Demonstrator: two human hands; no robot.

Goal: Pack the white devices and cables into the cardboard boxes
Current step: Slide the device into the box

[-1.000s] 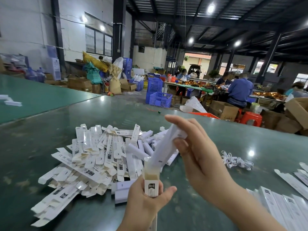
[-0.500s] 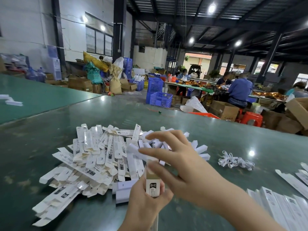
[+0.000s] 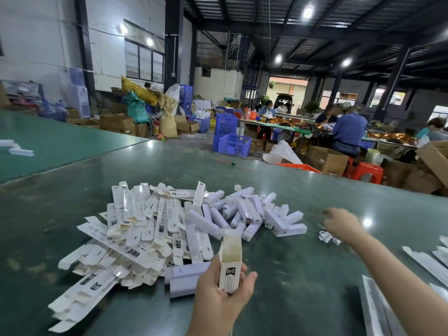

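Note:
My left hand [image 3: 221, 291] grips a slim white cardboard box [image 3: 230, 261] upright near the table's front, its top flap open. My right hand [image 3: 343, 223] reaches out to the right over a small bundle of white cables [image 3: 328, 237], fingers loosely spread and blurred, holding nothing that I can see. A heap of flat unfolded boxes [image 3: 135, 229] lies to the left. Beside it sits a pile of white stick-shaped devices [image 3: 252, 213].
The green table [image 3: 278, 183] stretches ahead. More flat boxes [image 3: 421, 260] lie at the right edge. Beyond the table stand blue crates [image 3: 234, 144], cardboard cartons [image 3: 327, 160] and red stools [image 3: 367, 173], where several people sit working.
My right hand pushed a white device down into the box, then let go and swung right toward the cable bundle. My left hand kept holding the box.

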